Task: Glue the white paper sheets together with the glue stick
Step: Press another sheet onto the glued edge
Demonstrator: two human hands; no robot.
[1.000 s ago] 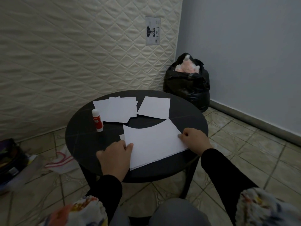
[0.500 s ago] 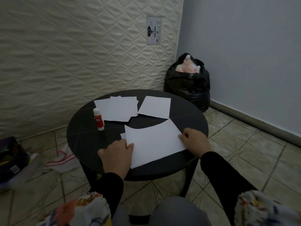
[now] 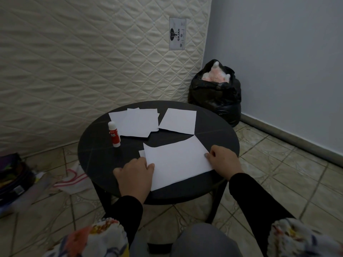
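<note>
A large white paper sheet (image 3: 176, 162) lies on the near half of the round black table (image 3: 100, 156), with a smaller sheet's corner (image 3: 141, 153) peeking out under its left edge. My left hand (image 3: 135, 175) presses on the sheet's left edge. My right hand (image 3: 223, 161) holds down the sheet's right edge with its fingertips. A red glue stick with a white cap (image 3: 114, 134) stands upright at the left of the table, apart from both hands. Behind it lies a loose pile of white sheets (image 3: 137, 123), and a single sheet (image 3: 179, 121) lies to their right.
A quilted cream mattress (image 3: 83, 62) leans against the wall behind the table. A black bag (image 3: 217, 97) with pink stuffing sits in the corner. A dark bag (image 3: 13, 180) and a white cloth (image 3: 72, 180) lie on the tiled floor at left.
Both hands stay on the large sheet's edges; the view has shifted slightly, and the sheet and hands have barely moved.
</note>
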